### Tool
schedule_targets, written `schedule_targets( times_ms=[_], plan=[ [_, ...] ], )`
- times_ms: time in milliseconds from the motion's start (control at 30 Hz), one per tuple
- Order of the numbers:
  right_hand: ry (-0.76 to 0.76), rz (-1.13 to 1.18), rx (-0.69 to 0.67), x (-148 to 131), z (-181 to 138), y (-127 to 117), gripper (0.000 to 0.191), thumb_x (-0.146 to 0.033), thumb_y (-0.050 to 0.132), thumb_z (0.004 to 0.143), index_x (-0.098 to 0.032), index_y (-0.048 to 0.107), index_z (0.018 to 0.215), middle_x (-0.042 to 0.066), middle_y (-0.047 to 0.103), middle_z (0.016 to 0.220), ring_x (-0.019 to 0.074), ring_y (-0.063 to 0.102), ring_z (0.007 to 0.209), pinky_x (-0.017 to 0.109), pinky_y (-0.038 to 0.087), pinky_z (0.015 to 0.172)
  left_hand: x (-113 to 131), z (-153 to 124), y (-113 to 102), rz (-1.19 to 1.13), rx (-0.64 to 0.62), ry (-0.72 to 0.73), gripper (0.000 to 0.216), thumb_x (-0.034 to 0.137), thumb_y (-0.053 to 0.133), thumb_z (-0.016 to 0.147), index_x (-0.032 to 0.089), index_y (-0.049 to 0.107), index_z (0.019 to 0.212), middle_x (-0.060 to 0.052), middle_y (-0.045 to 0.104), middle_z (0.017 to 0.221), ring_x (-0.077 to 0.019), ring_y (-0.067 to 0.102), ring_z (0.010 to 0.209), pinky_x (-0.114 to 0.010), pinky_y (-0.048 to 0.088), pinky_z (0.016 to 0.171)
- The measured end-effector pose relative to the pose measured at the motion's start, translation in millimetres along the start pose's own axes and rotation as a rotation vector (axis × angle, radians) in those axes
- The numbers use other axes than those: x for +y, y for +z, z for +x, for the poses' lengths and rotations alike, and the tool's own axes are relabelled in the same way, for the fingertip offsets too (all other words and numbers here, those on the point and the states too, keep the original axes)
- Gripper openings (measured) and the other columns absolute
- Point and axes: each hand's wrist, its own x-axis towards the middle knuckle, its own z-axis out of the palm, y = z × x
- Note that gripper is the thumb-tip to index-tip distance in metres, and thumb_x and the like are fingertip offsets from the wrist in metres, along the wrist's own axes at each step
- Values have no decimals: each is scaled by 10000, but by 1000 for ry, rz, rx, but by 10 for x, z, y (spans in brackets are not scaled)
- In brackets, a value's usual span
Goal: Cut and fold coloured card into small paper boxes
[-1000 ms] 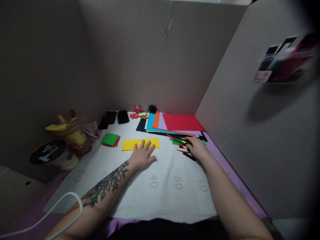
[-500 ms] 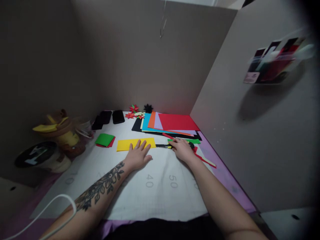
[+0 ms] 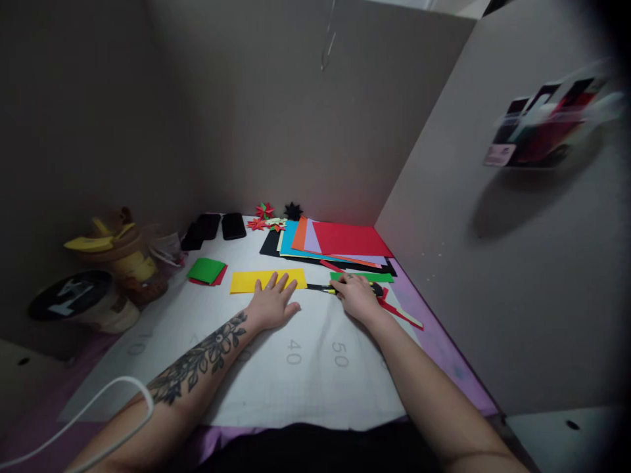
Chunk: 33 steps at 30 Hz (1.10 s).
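Note:
My left hand (image 3: 273, 302) lies flat with fingers spread on the yellow paper strip (image 3: 244, 282). My right hand (image 3: 357, 297) curls over a pair of black-and-yellow scissors (image 3: 319, 288), whose dark blades point left toward the yellow strip. The scissors' black handle (image 3: 377, 290) shows partly at the right of the hand. Behind the right hand lies a green paper strip (image 3: 382, 278). Red strips (image 3: 394, 310) and a pale strip (image 3: 411, 319) lie just to its right.
Coloured sheets (image 3: 352, 239) are stacked at the back, near folded paper stars (image 3: 265, 210). Green and red paper pieces (image 3: 206, 270) lie left. Dark phone-like objects (image 3: 233, 226), a pot (image 3: 121, 256) and a lidded tub (image 3: 113, 309) line the left side. A white cable (image 3: 129, 380) crosses my left arm.
The view has shifted slightly. My left hand remains flat on the yellow strip, and my right hand stays over the scissors with its fingers slightly more curled.

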Motion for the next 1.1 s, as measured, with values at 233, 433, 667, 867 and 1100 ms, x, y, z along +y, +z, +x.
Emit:
schedule_targets(
  times_ms=[233, 433, 667, 867, 1100],
  plan=[
    [4, -12, -11, -98, 14, -14, 361, -139, 480, 832, -252, 638, 1136, 100, 594, 1115, 254, 494, 1047, 377, 290, 878, 5, 3, 9, 10, 10, -16, 725, 613, 267, 892, 222, 196, 1499, -99, 139, 1571, -361, 76, 1430, -672, 139, 1050],
    [20, -28, -21, -122, -26, -1, 363, -139, 476, 833, -262, 640, 1132, 95, 598, 1112, 253, 506, 1019, 380, 297, 856, 1, 17, 23, 6, -4, -25, 761, 622, 269, 883, 187, 186, 1502, -109, 121, 1571, -359, 62, 1432, -666, 133, 1061],
    [0, -59, 10, -240, 14, -4, 363, -141, 476, 831, -252, 631, 1140, 113, 595, 1124, 264, 494, 1041, 378, 301, 850, -7, 11, 37, -12, 16, -29, 789, 616, 293, 873, 179, 135, 1510, -103, 96, 1575, -356, 59, 1433, -656, 136, 1068],
    [-16, -77, 10, -274, -35, 16, 376, -148, 464, 841, -256, 616, 1167, 113, 593, 1119, 266, 496, 1030, 379, 302, 846, 19, 8, 32, -31, 24, -44, 828, 608, 329, 862, 180, 56, 1516, -115, 112, 1574, -344, 69, 1435, -610, 146, 1080],
    [-4, -21, 25, -229, -40, 51, 390, -155, 467, 844, -258, 611, 1192, 113, 591, 1152, 271, 494, 1057, 389, 300, 877, -153, -95, -217, 14, 186, -118, 524, 415, 345, 908, 158, 436, 1355, -156, 578, 1274, -296, 493, 1205, -455, 341, 990]
  ],
)
